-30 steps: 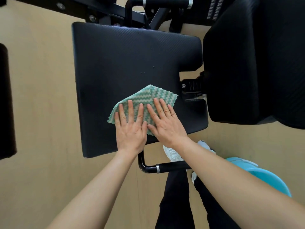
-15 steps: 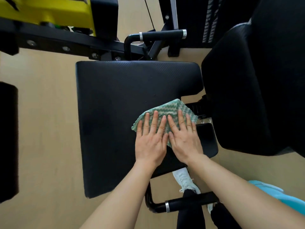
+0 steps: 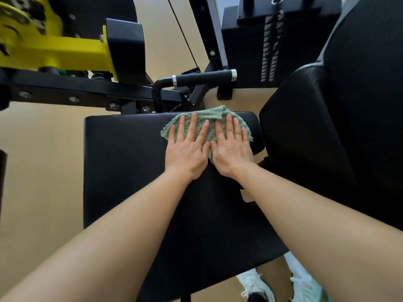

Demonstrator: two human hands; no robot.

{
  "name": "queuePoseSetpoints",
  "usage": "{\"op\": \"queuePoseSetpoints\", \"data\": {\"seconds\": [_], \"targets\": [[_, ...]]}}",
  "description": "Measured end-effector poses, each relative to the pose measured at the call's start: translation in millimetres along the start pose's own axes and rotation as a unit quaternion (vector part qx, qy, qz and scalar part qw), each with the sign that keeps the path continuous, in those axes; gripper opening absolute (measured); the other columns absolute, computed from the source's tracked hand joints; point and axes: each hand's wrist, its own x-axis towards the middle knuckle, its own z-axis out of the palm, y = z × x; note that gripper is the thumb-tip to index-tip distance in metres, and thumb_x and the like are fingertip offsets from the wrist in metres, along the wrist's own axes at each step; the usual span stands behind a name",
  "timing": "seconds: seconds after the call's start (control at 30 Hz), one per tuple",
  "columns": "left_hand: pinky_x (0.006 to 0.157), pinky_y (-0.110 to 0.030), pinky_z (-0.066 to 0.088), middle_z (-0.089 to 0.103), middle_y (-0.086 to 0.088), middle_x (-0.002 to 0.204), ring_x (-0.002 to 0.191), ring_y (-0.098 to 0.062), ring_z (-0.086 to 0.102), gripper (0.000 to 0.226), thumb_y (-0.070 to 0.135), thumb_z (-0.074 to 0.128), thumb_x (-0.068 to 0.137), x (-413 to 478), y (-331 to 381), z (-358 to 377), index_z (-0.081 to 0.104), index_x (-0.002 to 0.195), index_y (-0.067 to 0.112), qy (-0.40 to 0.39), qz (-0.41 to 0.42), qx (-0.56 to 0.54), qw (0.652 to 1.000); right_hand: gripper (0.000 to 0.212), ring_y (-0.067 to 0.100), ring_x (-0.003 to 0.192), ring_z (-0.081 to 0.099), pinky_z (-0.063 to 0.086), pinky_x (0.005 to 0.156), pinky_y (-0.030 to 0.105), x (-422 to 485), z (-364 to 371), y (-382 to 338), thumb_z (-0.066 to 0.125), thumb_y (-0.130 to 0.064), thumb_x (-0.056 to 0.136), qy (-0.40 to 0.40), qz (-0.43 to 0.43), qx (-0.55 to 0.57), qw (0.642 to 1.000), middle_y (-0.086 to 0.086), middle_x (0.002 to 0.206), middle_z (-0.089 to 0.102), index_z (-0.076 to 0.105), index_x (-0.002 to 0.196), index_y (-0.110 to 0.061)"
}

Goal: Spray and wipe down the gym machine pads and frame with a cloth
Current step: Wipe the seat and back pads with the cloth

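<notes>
Two flat, open hands press a green waffle-textured cloth [image 3: 207, 125] onto the far edge of a black, finely ribbed seat pad [image 3: 130, 171]: left hand [image 3: 187, 153] and right hand [image 3: 232, 152] side by side, fingers spread. Beyond stand a black bolted frame [image 3: 76, 92], a yellow arm [image 3: 65, 53] and a rubber-gripped handle [image 3: 202, 78] over a tan floor [image 3: 39, 171].

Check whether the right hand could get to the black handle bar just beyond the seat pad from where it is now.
Probably yes. The right hand lies flat on the cloth at the far edge of the seat pad, and the handle bar sits just beyond that edge with nothing between them. It would have to lift off the cloth.
</notes>
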Motion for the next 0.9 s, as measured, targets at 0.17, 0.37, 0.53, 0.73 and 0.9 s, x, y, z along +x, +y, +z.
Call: {"op": "queuePoseSetpoints", "data": {"seconds": [0.17, 0.37, 0.53, 0.73, 0.9], "targets": [[0.125, -0.049, -0.020, -0.026, 0.001, 0.169, 0.155, -0.028, -0.028, 0.059, 0.052, 0.006, 0.108, 28, 12, -6, -0.015, 0.161, 0.039, -0.005, 0.077, 0.007, 0.997, 0.068, 0.028, 0.154, -0.028, -0.018, 0.124, 0.044, 2, 0, 7, 0.014, -0.045, 0.109, 0.025, 0.099, 0.067, 0.992, 0.012, 0.166, -0.030, -0.021, 0.160, -0.017], [0.128, -0.049, -0.011, -0.017, 0.005, 0.171, 0.157, -0.025, -0.020, 0.058, 0.053, 0.007, 0.107, 20, 14, 0, -0.007, 0.162, 0.041, 0.013, 0.145, -0.004, 0.989, 0.072, 0.033, 0.157, -0.018, -0.012, 0.126, 0.045, -18, 8, 2, 0.024, -0.045, 0.109, 0.052, 0.181, 0.120, 0.975, 0.018, 0.168, -0.022, -0.012, 0.163, -0.013], [0.128, -0.050, -0.009, -0.015, 0.004, 0.172, 0.158, -0.025, -0.017, 0.059, 0.058, 0.007, 0.107, 3, -1, 6, -0.005, 0.162, 0.041, 0.049, 0.056, -0.016, 0.997, 0.068, 0.041, 0.154, -0.023, -0.013, 0.126, 0.052, -18, 1, -1, 0.022, -0.051, 0.108, 0.029, 0.090, 0.062, 0.994, 0.022, 0.168, -0.019, -0.005, 0.164, -0.025], [0.127, -0.057, -0.006, -0.018, -0.004, 0.172, 0.157, -0.035, -0.019, 0.060, 0.055, 0.009, 0.106, 5, -51, -2, -0.011, 0.161, 0.043, 0.071, -0.144, -0.048, 0.986, 0.061, 0.043, 0.151, -0.028, -0.015, 0.125, 0.055, 24, -22, -52, 0.014, -0.056, 0.108, -0.046, -0.104, -0.032, 0.993, 0.005, 0.167, -0.029, -0.015, 0.160, -0.043], [0.126, -0.056, -0.010, -0.024, -0.005, 0.170, 0.156, -0.034, -0.023, 0.061, 0.052, 0.009, 0.107, -8, -41, 2, -0.015, 0.162, 0.038, 0.061, -0.168, -0.056, 0.982, 0.061, 0.031, 0.153, -0.030, -0.015, 0.126, 0.049, 5, -4, -46, 0.010, -0.052, 0.108, -0.028, -0.129, -0.047, 0.990, 0.002, 0.167, -0.030, -0.018, 0.160, -0.037]]}}
